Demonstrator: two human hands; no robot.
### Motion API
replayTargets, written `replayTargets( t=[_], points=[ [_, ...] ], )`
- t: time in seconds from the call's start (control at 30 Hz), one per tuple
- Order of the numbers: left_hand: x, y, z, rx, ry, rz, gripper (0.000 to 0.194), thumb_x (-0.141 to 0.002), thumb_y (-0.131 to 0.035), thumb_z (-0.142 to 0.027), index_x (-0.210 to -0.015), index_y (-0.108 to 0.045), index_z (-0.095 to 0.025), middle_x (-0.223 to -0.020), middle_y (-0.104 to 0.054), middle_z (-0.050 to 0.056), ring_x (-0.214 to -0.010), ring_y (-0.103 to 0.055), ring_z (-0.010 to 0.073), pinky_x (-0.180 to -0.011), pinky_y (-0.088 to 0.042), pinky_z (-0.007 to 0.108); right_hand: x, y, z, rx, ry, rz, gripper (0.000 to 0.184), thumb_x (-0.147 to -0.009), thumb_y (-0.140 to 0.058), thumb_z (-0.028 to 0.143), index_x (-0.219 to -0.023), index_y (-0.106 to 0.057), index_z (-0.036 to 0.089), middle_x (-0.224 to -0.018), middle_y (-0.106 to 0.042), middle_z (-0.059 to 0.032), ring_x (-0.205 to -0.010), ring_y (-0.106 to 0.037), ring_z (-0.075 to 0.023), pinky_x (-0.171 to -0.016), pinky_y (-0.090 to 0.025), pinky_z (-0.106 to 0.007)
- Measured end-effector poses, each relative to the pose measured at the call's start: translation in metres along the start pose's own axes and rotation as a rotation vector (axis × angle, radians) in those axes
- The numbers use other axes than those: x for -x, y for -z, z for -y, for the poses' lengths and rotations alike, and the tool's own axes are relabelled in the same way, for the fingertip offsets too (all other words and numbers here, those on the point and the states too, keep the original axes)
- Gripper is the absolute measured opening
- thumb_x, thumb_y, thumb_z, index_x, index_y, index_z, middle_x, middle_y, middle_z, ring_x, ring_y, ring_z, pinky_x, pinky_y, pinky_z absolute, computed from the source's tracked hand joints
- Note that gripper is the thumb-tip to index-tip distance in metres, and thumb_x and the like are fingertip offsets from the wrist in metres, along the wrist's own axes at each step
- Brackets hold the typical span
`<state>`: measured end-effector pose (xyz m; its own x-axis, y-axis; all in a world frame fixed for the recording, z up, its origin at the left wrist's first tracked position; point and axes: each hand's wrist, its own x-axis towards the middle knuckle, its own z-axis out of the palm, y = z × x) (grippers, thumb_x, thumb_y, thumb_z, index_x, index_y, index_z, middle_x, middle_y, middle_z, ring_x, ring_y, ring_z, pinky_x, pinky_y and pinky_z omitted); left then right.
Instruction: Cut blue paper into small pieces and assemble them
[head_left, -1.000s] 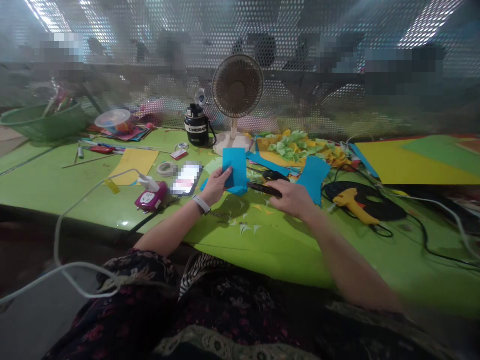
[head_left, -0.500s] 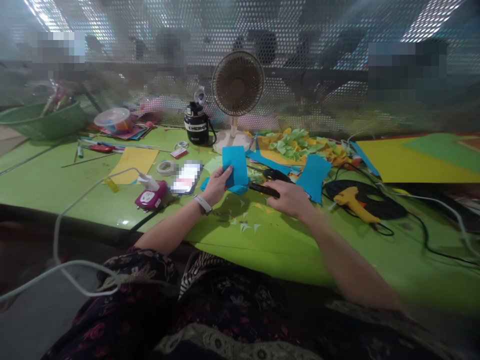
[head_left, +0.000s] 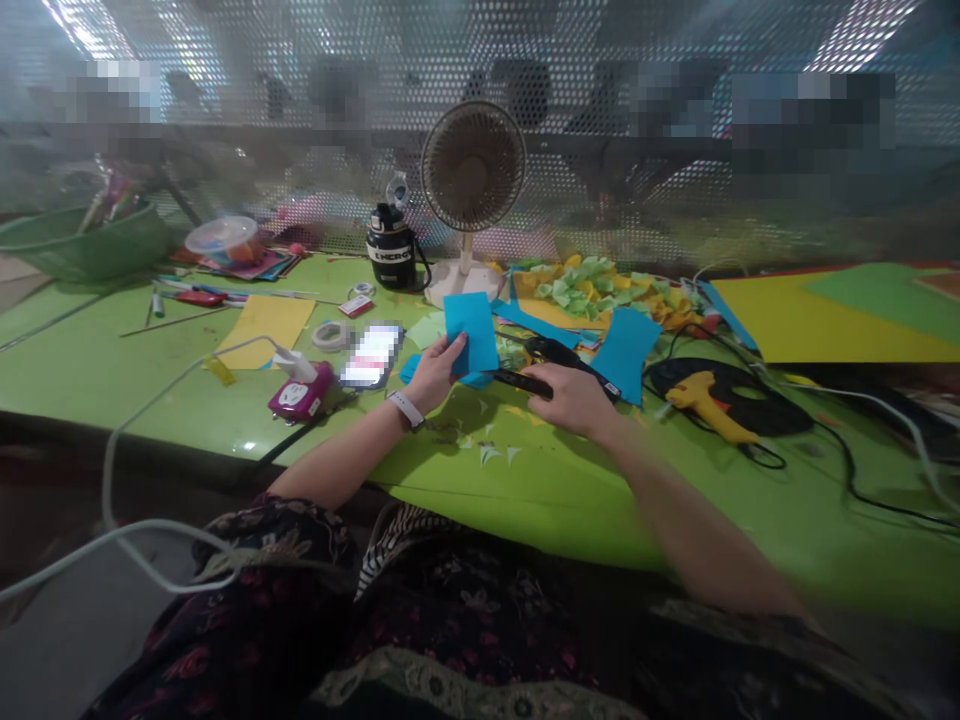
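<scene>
My left hand (head_left: 436, 368) grips an upright blue paper piece (head_left: 471, 325), its thumb pressed on the front face. More blue paper (head_left: 475, 380) lies just beneath it. My right hand (head_left: 574, 398) is closed around a black hand tool (head_left: 525, 382) with two long arms; its exact kind is hard to make out. The tool's front end lies close to the blue piece's lower right corner; whether they touch is unclear. Right of the tool rests a blue paper piece with curved sides (head_left: 626, 350). Small pale paper scraps (head_left: 491, 455) are scattered on the green tabletop (head_left: 525, 505) below my hands.
A fan (head_left: 474, 170) and a black bottle (head_left: 391, 250) stand at the back. On the left lie a phone (head_left: 373, 355), a tape roll (head_left: 330, 336) and a purple adapter (head_left: 301, 392) with a white cable. Rightward are crumpled paper strips (head_left: 600, 285) and a yellow glue gun (head_left: 709, 405).
My right hand and the black tool have shifted slightly left. The blue paper in my left hand stays nearly where it was.
</scene>
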<state>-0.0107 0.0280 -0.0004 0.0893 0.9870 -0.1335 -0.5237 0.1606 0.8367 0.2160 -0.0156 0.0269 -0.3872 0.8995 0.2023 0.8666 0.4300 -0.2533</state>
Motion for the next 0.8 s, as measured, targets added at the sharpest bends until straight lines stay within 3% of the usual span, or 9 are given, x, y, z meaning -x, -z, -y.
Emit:
replayTargets(
  t=[0.33,0.57,0.8],
  points=[
    [-0.002,0.004,0.003,-0.008,-0.013,0.045,0.021,-0.080,-0.079,-0.034,-0.093,-0.072,-0.019,-0.090,-0.076,0.002,-0.068,-0.068,0.0111,-0.062,-0.057,0.021,0.000,-0.002,-0.003,-0.044,0.031,0.015,0.047,-0.078,-0.061,0.030,-0.123,-0.071,0.019,-0.124,-0.072,-0.0104,-0.108,-0.069,-0.0317,-0.087,-0.056,-0.040],
    [0.001,0.000,0.006,-0.070,-0.057,0.061,0.022,-0.080,-0.078,-0.035,-0.092,-0.073,-0.018,-0.082,-0.074,0.001,-0.065,-0.064,0.0106,-0.064,-0.054,0.022,0.001,-0.001,0.000,-0.070,0.065,0.004,0.044,-0.086,-0.058,0.037,-0.125,-0.071,0.020,-0.117,-0.074,-0.0104,-0.096,-0.070,-0.0275,-0.079,-0.055,-0.037],
    [0.000,0.001,0.010,-0.058,-0.064,0.105,0.026,-0.079,-0.080,-0.036,-0.095,-0.073,-0.018,-0.085,-0.074,0.002,-0.071,-0.066,0.0124,-0.072,-0.056,0.026,0.002,0.002,-0.002,-0.100,0.075,0.012,0.042,-0.083,-0.062,0.035,-0.121,-0.074,0.023,-0.109,-0.077,-0.0076,-0.090,-0.071,-0.0255,-0.076,-0.054,-0.034]
  ],
)
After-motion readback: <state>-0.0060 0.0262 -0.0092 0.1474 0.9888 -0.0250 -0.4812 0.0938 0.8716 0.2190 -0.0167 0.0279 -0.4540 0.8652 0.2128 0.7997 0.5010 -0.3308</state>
